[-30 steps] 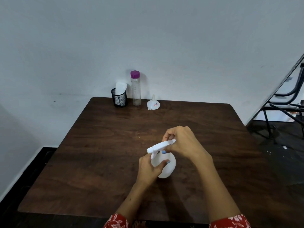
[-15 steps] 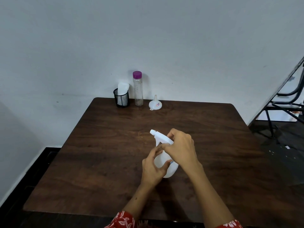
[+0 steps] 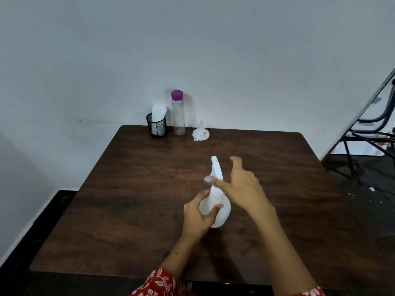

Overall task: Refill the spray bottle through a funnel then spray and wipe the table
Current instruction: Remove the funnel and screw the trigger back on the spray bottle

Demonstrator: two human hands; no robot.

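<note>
Cup [image 3: 157, 128]: black mesh, at the table's far edge by the wall, a white cloth [image 3: 158, 111] standing in it.
Bottle [image 3: 178, 113]: clear, purple cap, upright just right of the cup.
Funnel [image 3: 201, 133]: white, mouth down, spout up, right of the bottle.
Table [image 3: 132, 189]: dark wood.
Left hand [image 3: 197, 214]: wrapped around the sprayer's round belly, thumb across its front, fingers behind; firmly closed on it.
Sprayer [image 3: 215, 205]: white, near the table's middle, base apparently on the wood, trigger head pointing away toward the wall.
Right hand [image 3: 243, 186]: fingers spread apart and blurred, gripping nothing; thumb lies against the sprayer's neck below the head, the other fingers lifted to the right of the nozzle.
</note>
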